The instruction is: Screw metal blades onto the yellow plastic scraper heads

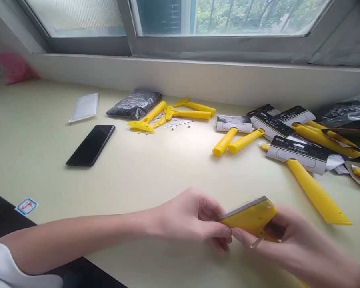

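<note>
Yellow plastic with a grey edge fills the grip: a flat scraper head [249, 219], held just above the pale table [150, 172], its grey strip [243, 209] running along the upper side. The right hand [294, 240] is clamped on its 4 o'clock end, thumb reaching under toward 8 o'clock, and a thin shiny rod [257, 242] lies against that thumb. The left hand [195, 218] is drawn in at the 8 o'clock end, thumb and fingers close together; whether they pinch the head or only a small shiny piece [231, 232] between the two thumbs, I cannot tell.

With the head as the centre of the dial, a yellow handle [319, 194] sticks out of a printed card [297, 154] at 2 o'clock. More carded handles [247, 141] lie near 12 and 1 o'clock, piled toward a dark plastic bag at the right edge. Uncarded yellow scrapers [171, 114] sit at 11 o'clock, tiny metal bits [172, 129] beside them, with a filled dark bag [135, 104] next to them. At 10 o'clock are a black phone [90, 146] and, beyond it, a white packet [84, 107].
</note>
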`<state>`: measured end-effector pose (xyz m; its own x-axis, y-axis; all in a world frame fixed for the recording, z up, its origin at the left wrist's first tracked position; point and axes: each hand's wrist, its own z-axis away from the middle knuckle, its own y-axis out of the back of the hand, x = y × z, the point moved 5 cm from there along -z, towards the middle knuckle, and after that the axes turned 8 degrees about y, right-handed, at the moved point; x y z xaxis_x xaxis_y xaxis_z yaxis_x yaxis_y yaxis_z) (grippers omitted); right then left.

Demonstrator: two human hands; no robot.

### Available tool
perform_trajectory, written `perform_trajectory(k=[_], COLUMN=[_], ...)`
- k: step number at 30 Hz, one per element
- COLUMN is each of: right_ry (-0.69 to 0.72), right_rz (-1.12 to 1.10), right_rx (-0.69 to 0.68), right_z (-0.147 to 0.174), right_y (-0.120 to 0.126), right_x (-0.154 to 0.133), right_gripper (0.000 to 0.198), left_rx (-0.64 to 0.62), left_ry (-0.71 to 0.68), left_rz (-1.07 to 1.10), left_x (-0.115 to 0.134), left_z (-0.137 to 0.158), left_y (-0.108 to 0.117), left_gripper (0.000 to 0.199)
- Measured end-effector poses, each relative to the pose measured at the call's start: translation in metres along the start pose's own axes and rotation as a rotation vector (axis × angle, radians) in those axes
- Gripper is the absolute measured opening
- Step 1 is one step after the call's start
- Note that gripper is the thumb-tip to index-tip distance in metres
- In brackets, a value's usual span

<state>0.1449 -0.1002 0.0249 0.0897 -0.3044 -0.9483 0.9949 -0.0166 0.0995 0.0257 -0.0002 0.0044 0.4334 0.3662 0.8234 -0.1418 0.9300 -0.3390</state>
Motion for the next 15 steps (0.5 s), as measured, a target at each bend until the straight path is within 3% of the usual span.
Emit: perform_trajectory(k=[4,10,15], right_ry=[-0.040,-0.069,-0.062], right_rz=[0.091,0.208,0.270], right_rx=[0.068,0.116,0.183], right_z=[-0.002,0.001,0.000], right_y=[0.004,0.010,0.010], right_x=[0.008,0.017,0.016], right_gripper=[0.032,0.040,0.042], left_rx=[-0.003,-0.043,-0.101], left_ry=[-0.017,0.112,0.123], left_rz=[-0.002,0.044,0.159], left_x=[-0.004,-0.012,-0.014], left_z=[-0.001,-0.004,-0.006], left_y=[0.002,0.004,0.003], left_gripper=[0.013,0.009,0.009])
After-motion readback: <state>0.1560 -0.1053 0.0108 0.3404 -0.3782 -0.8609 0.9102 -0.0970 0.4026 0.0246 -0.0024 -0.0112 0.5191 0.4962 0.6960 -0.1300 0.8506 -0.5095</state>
